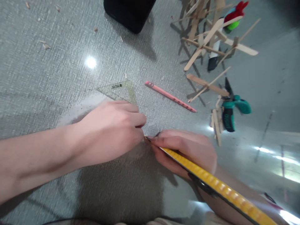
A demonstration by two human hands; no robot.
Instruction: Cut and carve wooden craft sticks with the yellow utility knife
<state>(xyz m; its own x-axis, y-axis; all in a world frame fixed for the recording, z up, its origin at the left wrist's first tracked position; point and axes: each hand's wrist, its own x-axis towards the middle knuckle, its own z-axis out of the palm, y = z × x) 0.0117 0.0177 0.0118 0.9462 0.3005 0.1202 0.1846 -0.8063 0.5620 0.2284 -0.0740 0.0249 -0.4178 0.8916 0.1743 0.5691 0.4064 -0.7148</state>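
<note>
Right hand: fingers closed, gripping the front part of a yellow cutter. The ribbed body emerges from between the digits, crosses in front of the wrist and runs to the lower right corner, its dark edge turned downward. Its narrow front end points at the left hand, and the right fingertips sit just beside that hand's curled fingers. A sliver of something shows in the narrow gap there, too small for me to identify.

Left hand: back uppermost, fingers bent inward in a loose fist, low over the grey textured table. From where I stand the fingertips are hidden; I cannot tell whether they grip anything.

Surroundings: a transparent set square lies just beyond the left knuckles, its lower edge partly covered by them. A pink pencil lies aslant beyond the right hand, apart from it. Farther right are green-and-black pliers, close beside a small pile of short wooden pieces. Above these stands a tangle of flat wooden sticks, with a red fuzzy item among them. A black object enters at the top edge; wood chips are scattered at upper left.
</note>
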